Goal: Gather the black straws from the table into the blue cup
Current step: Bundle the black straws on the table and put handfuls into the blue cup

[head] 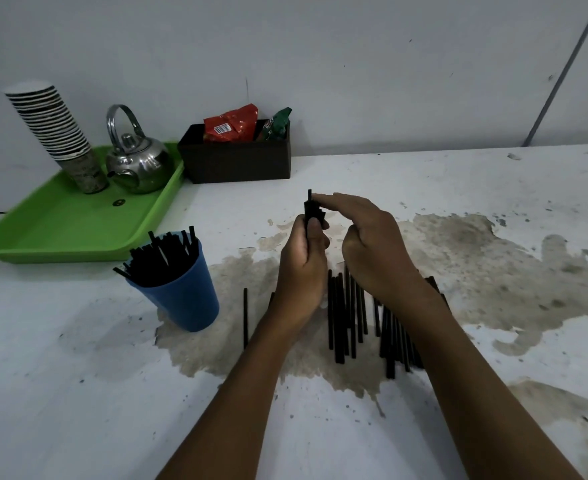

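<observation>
- Loose black straws (341,317) lie side by side on the stained white surface (77,393), partly under the right forearm; a single straw (245,317) lies apart to their left.
- The blue cup (185,299) stands left of them, packed with upright straws (162,258).
- The left hand (303,268) has its fingers curled round a small bundle of straws (311,211), held upright.
- The right hand (365,247) reaches over, its straight fingers (334,200) touching the bundle's top.
- Farther left, a green tray (77,230) carries a steel kettle (136,161) and stacked paper cups (56,129).
- A dark box (237,161) with snack packets (231,124) stands at the wall.
</observation>
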Demonstrator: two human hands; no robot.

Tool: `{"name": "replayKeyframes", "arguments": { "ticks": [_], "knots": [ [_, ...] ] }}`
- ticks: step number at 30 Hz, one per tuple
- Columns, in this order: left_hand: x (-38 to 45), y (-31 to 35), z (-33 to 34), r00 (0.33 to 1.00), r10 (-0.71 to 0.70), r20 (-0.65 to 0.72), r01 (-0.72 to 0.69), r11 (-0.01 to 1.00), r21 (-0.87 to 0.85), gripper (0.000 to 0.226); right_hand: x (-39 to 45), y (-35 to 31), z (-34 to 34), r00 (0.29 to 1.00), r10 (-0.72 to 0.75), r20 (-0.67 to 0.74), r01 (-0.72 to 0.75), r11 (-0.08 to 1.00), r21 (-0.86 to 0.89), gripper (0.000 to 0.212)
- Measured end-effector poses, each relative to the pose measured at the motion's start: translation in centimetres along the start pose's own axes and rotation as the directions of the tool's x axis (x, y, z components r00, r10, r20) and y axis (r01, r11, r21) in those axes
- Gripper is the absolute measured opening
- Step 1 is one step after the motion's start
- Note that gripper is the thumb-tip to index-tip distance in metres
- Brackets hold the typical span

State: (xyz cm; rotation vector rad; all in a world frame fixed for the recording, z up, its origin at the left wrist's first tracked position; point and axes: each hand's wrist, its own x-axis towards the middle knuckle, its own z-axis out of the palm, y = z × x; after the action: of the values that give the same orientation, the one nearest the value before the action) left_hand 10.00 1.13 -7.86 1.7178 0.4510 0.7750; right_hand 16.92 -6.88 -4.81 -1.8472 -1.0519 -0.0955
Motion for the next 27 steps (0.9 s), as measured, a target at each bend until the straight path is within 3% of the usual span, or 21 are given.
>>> {"name": "replayKeyframes", "arguments": {
  "ticks": [4, 12, 21, 27],
  "knots": [
    [0.1, 0.0, 0.1, 0.998, 0.064, -0.018, -0.064, 0.998, -0.023, 0.024, 0.0, -1.0, -0.4, 1.0, 0.019, -0.004, -0.019, 0.996, 0.092, 0.071],
    [0.2, -0.4, 0.1, 0.994, 0.113, -0.006, -0.113, 0.994, -0.012, 0.022, -0.2, -1.1, -0.1, 0.997, -0.074, -0.033, 0.077, 0.994, 0.076, 0.08],
    [0.4, -0.7, 0.1, 0.996, 0.087, 0.031, -0.088, 0.996, 0.013, 0.027, 0.0, -0.4, -0.2, 0.986, -0.16, -0.045, 0.152, 0.979, -0.137, 0.072],
    [0.3, -0.4, -0.1, 0.996, 0.06, 0.063, -0.058, 0.998, -0.027, 0.027, 0.1, -0.2, -0.5, 0.983, -0.162, -0.082, 0.145, 0.973, -0.181, 0.07]
  ]
}}
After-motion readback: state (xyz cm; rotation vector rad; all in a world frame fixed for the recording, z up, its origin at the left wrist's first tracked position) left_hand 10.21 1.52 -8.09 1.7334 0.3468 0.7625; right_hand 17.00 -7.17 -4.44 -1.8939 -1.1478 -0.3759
